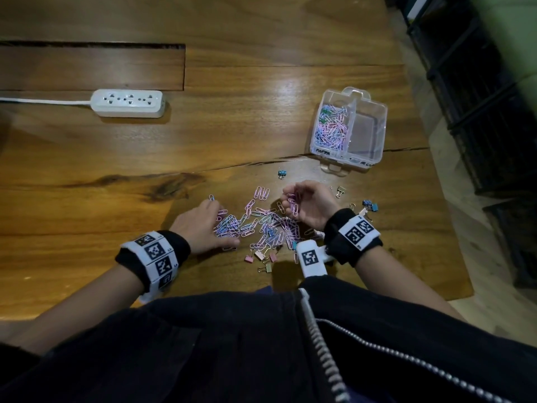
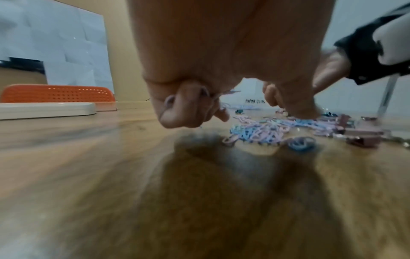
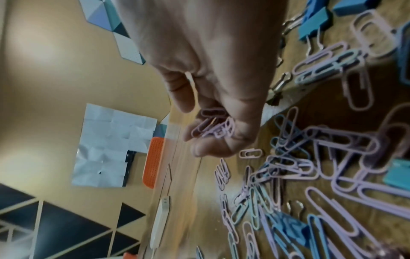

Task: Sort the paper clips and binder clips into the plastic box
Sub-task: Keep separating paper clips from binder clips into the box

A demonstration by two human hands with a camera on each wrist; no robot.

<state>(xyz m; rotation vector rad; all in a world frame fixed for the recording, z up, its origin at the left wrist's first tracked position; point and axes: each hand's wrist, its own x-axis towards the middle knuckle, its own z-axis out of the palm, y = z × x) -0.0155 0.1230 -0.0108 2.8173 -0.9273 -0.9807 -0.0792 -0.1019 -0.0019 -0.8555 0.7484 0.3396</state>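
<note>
While the right hand (image 1: 309,206) cups a few pink clips (image 3: 214,126) in curled fingers, ready for the box (image 1: 377,132) at far right, the left hand (image 1: 200,228) pinches clips at the pile (image 1: 255,225), likely gathering more; binder clips (image 1: 261,257) lie near.

place: looks like a home office or study nook | wooden tabletop (image 1: 261,82) with a white power strip (image 1: 128,103) laid on it | stationery scattered about | wall done in geometric triangle panels (image 3: 55,233), paper sheets (image 3: 111,150) taped up | black wire shelving (image 1: 479,97) alongside
</note>
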